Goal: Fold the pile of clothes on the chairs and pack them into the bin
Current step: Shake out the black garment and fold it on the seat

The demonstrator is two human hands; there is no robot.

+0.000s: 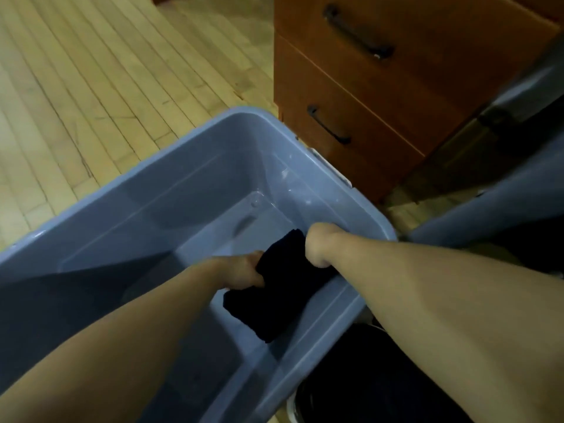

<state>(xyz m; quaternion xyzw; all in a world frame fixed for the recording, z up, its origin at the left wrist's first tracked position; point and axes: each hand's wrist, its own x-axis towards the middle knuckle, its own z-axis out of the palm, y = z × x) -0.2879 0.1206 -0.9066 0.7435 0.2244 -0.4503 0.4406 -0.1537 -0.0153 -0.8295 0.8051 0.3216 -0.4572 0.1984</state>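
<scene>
Our two bare forearms filled the lower part of the head view, both reaching down into the blue bin [183,184]. Our left hand [244,270], near the middle of the frame, gripped the left edge of a folded dark garment [274,303] with curled fingers. Our right hand [319,245], just right of centre, was bent at the wrist and clenched on the garment's upper right edge, with its fingertips hidden beneath. The garment hung low inside the bin, close to the right wall; we could not tell whether it touched the bottom.

We judged the step to be laying this first piece down. To do it well we needed to:
- keep both edges level so the fold stayed closed
- lower the garment flat against the right wall and into a corner, leaving the bare bottom free for later pieces
- let go with both hands together, then draw them straight up.

A wooden drawer unit [381,87] stood at the upper right, and pale floorboards [91,87] filled the upper left.
</scene>
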